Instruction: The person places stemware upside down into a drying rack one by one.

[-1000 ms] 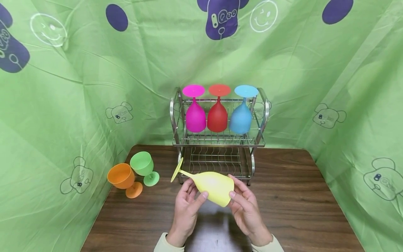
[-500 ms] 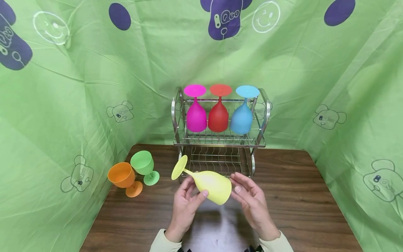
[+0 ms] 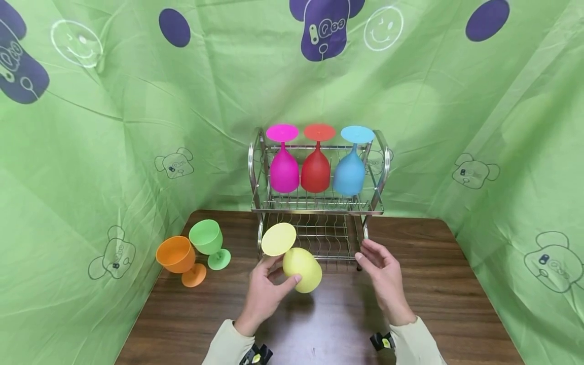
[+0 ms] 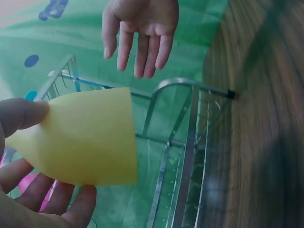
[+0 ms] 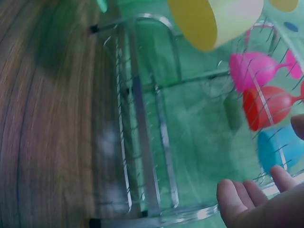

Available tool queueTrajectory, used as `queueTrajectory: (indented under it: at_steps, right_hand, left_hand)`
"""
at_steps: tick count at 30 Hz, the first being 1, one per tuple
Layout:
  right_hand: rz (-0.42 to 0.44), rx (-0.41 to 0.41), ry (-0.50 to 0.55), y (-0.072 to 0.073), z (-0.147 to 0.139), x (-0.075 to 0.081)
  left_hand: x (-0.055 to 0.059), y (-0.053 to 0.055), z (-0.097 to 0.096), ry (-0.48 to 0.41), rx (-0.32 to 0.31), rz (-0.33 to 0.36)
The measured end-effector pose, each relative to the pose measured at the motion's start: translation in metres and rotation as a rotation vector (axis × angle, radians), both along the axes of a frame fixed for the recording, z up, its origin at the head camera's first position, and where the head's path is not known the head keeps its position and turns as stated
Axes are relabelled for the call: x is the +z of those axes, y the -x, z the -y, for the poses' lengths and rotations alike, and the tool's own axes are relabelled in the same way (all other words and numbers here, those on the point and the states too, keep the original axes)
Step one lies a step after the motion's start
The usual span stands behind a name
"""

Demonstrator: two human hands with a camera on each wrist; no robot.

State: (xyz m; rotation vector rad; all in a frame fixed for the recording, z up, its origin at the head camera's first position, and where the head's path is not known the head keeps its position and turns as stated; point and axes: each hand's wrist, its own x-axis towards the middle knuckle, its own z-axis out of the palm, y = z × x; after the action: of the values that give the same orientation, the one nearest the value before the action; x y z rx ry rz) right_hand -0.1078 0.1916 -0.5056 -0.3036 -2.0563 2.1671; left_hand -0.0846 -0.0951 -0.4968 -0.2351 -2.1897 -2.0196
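Observation:
My left hand (image 3: 266, 294) holds a yellow plastic goblet (image 3: 303, 271) by its bowl, thumb on the near side and fingers behind. The goblet is tilted, its round foot up toward the rack and its mouth down to the right. In the left wrist view the bowl (image 4: 90, 137) lies between thumb and fingers. My right hand (image 3: 385, 281) is off the goblet, fingers extended beside the rack's front right leg. Pink (image 3: 284, 171), red (image 3: 316, 171) and blue goblets (image 3: 349, 172) stand upside down in a row on the upper tier of the metal dish rack (image 3: 315, 212).
An orange goblet (image 3: 175, 255) and a green goblet (image 3: 206, 237) stand upright on the left of the dark wooden table (image 3: 438, 284). The rack's lower tier (image 3: 319, 235) is behind the yellow goblet. Green printed cloth (image 3: 438, 91) walls the table at the back and sides.
My right hand has let go of the yellow goblet and moved right. The left hand has turned the goblet so its foot faces more toward me and its mouth points away.

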Motion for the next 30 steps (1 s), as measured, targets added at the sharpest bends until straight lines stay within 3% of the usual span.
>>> queueTrajectory:
  at_steps: [6,12,17,23,30]
  right_hand:
    - [0.037,-0.041,-0.079,0.013,-0.007,-0.012]
    - [0.037,-0.059,-0.127,0.024,-0.012,-0.024]
    - [0.029,-0.091,-0.153,0.030,-0.015,-0.029]
    - [0.032,-0.108,-0.179,0.034,-0.015,-0.031]
    - [0.014,-0.113,-0.188,0.034,-0.013,-0.034]
  left_hand:
    - [-0.005,0.013,0.005,0.198,0.025,-0.036]
    - [-0.007,0.024,0.008,0.256,0.026,-0.038]
    - [-0.010,0.035,0.007,0.238,0.008,-0.025]
    - [-0.015,0.043,0.003,0.142,-0.019,0.051]
    - [-0.023,0.049,-0.004,0.056,0.002,0.112]
